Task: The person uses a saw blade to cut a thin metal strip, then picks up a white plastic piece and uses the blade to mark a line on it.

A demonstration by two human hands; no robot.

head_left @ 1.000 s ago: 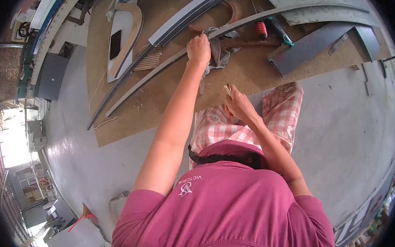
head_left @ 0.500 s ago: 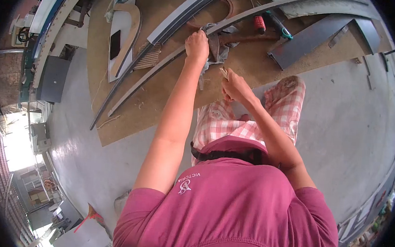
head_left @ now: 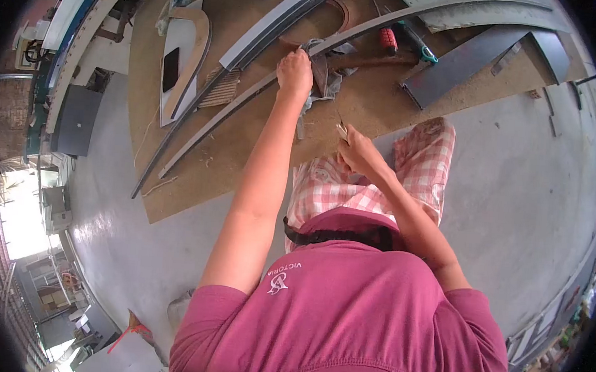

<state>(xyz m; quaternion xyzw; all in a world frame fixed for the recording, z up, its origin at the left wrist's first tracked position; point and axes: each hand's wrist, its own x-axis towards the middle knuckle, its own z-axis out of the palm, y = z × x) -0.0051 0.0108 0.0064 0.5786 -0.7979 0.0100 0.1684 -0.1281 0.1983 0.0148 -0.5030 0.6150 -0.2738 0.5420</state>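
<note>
My left hand (head_left: 294, 73) is closed around a long, narrow curved strip (head_left: 224, 113), grey with a dark edge. The strip lies across a brown board and runs on to the upper right. Beside those fingers are a crumpled grey cloth (head_left: 333, 86) and a rusty brown metal piece (head_left: 318, 70). Lower and to the right, my right hand (head_left: 359, 152) is closed on a small thin tool (head_left: 342, 130) with a pale part and a narrow tip; its exact kind cannot be made out. That hand is above the board's near edge, apart from the strip.
Around the brown board (head_left: 174, 202) lie a phone (head_left: 171, 68), a curved wooden piece (head_left: 199, 33), a red-handled tool (head_left: 388, 41), a green-and-black tool (head_left: 418, 42) and a dark angled panel (head_left: 462, 70). Another long curved profile (head_left: 267, 26) lies left of the strip. Grey floor (head_left: 516, 186) surrounds the board.
My right hand has drawn back slightly, down and to the right, with the small tool. My left hand stays on the strip; the whole view has shifted a little.
</note>
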